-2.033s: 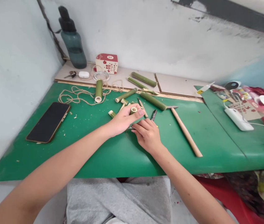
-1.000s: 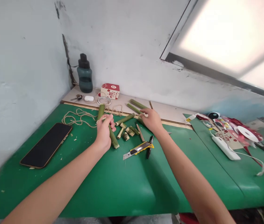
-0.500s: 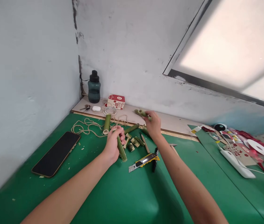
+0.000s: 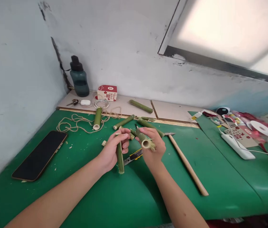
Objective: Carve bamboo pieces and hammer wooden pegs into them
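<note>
My left hand (image 4: 113, 148) is closed around a narrow green bamboo strip (image 4: 120, 160), which points down toward me. Beside it, my right hand (image 4: 154, 146) grips a short bamboo tube (image 4: 143, 139), its hollow end facing me and its edge frayed. A small dark tip pokes out beyond the right fingers; what it belongs to is unclear. Under the hands, a yellow and black utility knife (image 4: 136, 155) lies partly covered. Behind them rest other bamboo pieces, among them a thin tube (image 4: 123, 122) and a longer one (image 4: 151, 125).
A wooden-handled hammer (image 4: 188, 166) lies at the right. On the left are a phone (image 4: 40, 155), twine (image 4: 71, 128) and an upright bamboo tube (image 4: 97, 117). Along the back ledge stand a bottle (image 4: 79, 80), a red box (image 4: 107, 92) and a bamboo length (image 4: 140, 106). A power strip (image 4: 238, 146) sits far right.
My right hand has come back from the ledge toward my left hand, bringing the bamboo tube. The view has shifted, showing more of the hammer. My left hand keeps its strip.
</note>
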`<action>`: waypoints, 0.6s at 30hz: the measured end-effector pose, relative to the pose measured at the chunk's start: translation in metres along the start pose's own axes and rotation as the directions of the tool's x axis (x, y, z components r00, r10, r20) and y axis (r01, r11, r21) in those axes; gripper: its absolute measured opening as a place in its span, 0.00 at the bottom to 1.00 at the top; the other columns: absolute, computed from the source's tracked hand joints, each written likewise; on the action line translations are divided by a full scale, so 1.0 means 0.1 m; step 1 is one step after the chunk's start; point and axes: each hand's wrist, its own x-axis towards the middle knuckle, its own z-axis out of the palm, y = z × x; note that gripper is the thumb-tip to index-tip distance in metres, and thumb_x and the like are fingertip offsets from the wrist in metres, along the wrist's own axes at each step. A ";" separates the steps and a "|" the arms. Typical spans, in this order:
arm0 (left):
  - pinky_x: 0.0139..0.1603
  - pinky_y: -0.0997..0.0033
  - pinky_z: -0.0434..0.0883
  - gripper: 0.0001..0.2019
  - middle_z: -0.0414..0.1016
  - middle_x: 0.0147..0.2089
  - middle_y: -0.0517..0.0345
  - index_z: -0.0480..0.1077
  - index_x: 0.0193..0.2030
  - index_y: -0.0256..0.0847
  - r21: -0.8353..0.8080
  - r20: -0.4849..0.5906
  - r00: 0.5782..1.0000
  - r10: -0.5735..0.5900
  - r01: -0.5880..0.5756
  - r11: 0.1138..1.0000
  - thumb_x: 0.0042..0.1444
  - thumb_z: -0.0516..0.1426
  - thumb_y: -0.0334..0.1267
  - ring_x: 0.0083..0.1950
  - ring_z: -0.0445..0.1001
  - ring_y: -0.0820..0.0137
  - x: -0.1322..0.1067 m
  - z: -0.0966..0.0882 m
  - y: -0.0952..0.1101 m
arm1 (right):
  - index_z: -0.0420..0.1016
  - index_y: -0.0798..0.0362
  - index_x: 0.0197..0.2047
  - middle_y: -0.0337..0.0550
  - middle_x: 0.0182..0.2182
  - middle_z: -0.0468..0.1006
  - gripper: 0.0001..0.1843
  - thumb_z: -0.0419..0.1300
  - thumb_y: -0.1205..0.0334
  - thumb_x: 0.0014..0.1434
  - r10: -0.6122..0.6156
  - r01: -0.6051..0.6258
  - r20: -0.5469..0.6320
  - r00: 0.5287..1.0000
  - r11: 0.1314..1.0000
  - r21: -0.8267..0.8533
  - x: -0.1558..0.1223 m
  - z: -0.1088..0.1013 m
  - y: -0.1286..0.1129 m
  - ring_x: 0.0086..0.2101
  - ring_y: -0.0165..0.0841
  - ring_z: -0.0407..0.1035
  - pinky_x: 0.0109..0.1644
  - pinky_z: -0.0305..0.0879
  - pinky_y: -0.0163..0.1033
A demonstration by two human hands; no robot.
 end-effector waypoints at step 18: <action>0.31 0.77 0.67 0.18 0.66 0.36 0.61 0.73 0.39 0.38 -0.055 -0.346 0.893 0.289 -0.327 0.944 0.51 0.71 0.48 0.31 0.65 0.77 0.15 -0.08 0.19 | 0.82 0.48 0.46 0.40 0.36 0.81 0.11 0.71 0.58 0.59 0.497 -0.635 0.463 0.734 0.743 0.210 -0.11 0.10 -0.22 0.34 0.33 0.74 0.37 0.73 0.38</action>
